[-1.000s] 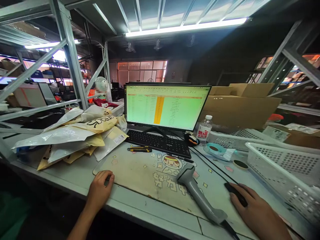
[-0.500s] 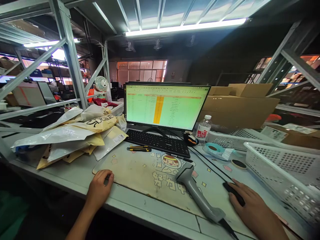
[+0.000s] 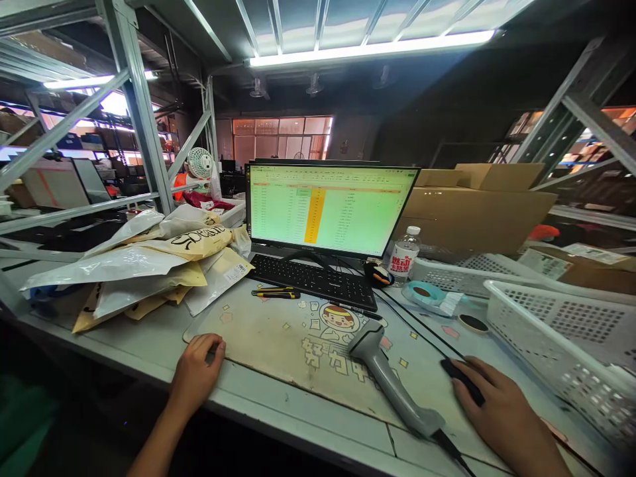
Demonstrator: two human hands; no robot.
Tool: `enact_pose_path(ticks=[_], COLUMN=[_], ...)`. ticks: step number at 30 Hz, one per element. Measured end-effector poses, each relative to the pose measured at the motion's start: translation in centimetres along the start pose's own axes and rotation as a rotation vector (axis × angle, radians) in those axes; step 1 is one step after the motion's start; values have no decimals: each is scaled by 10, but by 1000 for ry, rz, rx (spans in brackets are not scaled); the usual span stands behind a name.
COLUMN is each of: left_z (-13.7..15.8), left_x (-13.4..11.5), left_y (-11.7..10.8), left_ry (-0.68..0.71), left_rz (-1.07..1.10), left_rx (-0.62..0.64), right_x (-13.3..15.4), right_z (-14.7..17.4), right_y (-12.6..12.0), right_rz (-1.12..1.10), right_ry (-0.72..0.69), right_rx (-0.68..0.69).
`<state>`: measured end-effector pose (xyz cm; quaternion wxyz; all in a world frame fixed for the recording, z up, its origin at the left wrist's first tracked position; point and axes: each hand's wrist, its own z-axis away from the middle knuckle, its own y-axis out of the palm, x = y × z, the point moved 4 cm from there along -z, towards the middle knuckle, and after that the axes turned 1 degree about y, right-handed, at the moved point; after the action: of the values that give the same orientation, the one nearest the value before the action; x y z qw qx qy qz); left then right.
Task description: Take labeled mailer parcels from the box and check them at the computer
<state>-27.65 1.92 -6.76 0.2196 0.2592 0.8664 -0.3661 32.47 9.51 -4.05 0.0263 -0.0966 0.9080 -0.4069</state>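
My right hand (image 3: 501, 404) is wrapped over a black computer mouse (image 3: 463, 382) on the desk mat's right side. My left hand (image 3: 197, 368) rests at the front edge of the desk mat (image 3: 258, 344), fingers curled in and nothing visible in them. Between my hands lies a grey barcode scanner (image 3: 392, 381), its head pointing away and its cable running toward me. Ahead stands a monitor (image 3: 368, 212) showing a spreadsheet with an orange column. In front of it sits a black keyboard (image 3: 318, 281).
Plastic and padded mailers (image 3: 134, 265) are heaped on the left. Two utility knives (image 3: 275, 293) lie below the keyboard. Rightward are a drink bottle (image 3: 403, 255), a roll of tape (image 3: 424, 293), white perforated baskets (image 3: 556, 331) and a cardboard box (image 3: 472, 215). Metal shelf posts (image 3: 144, 112) frame the desk.
On the monitor, the highlighted cell has moved up slightly and the rows look different. Both hands stay in nearly the same places; the camera view has shifted a little.
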Motion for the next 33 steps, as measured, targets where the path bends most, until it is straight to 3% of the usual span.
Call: enact_pose_path(ticks=[8,33], left_z=[0,0], left_x=[0,2], left_y=[0,1], left_ry=[16,-21], left_rz=[-6,5], left_rx=[-18,-4], right_x=[-10,12], right_z=[1,-3], right_y=[9,-7], right_rz=[-13,-19], right_ry=[41,125], right_rx=[48,123])
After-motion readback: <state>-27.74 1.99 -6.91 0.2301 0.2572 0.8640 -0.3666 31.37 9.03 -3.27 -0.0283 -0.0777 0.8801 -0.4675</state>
